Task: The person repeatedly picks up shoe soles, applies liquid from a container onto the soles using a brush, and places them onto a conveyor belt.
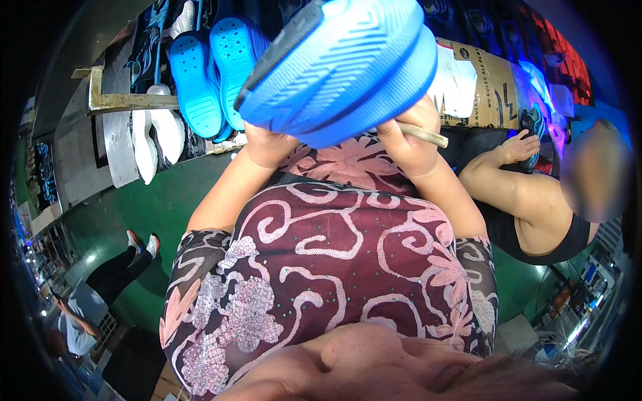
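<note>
Left-hand grip [271, 145] clamps a thick, ribbed blue shoe sole [334, 80], aloft before a maroon, pink-patterned top [341, 247] — right-hand grip [409, 148], at the sole's lower right edge, pinches a slim tan stick [428, 136].

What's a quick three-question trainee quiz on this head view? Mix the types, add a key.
1. Which hand holds the thin tan stick: A) left, B) right?
2. True or false: the perforated cyan pair lies to the person's right of the ridged footwear.
3. Fill in: the left hand grips ridged footwear that is mainly ___ in colour.

Key:
1. B, the right hand.
2. False; it lies to the left.
3. Blue.
</note>
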Demonstrator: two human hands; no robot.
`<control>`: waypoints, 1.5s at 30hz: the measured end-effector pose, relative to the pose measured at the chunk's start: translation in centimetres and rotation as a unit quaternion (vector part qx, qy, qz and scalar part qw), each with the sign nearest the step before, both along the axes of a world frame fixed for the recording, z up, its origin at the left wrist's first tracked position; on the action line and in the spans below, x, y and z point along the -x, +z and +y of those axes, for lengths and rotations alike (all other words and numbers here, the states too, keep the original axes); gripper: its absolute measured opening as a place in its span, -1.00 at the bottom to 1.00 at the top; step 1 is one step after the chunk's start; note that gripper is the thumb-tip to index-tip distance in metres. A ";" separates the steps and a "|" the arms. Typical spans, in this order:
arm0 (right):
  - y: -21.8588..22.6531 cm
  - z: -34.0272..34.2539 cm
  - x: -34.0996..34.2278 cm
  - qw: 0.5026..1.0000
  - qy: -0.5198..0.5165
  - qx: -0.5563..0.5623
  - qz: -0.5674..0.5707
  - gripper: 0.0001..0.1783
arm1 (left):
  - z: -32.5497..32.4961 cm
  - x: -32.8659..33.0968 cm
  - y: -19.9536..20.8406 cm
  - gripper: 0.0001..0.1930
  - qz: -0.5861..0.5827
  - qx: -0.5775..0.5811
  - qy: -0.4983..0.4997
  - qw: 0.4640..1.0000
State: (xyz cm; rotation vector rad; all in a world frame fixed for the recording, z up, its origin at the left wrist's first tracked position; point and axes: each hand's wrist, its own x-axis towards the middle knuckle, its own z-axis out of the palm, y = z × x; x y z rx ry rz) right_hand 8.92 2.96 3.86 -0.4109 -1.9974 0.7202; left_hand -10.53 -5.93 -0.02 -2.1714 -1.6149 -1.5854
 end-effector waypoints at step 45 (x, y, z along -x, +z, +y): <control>-5.0 0.0 -7.6 0.904 -0.211 0.347 0.137 -0.68 | 9.5 -4.0 14.8 -0.28 -0.342 0.427 -0.388 0.742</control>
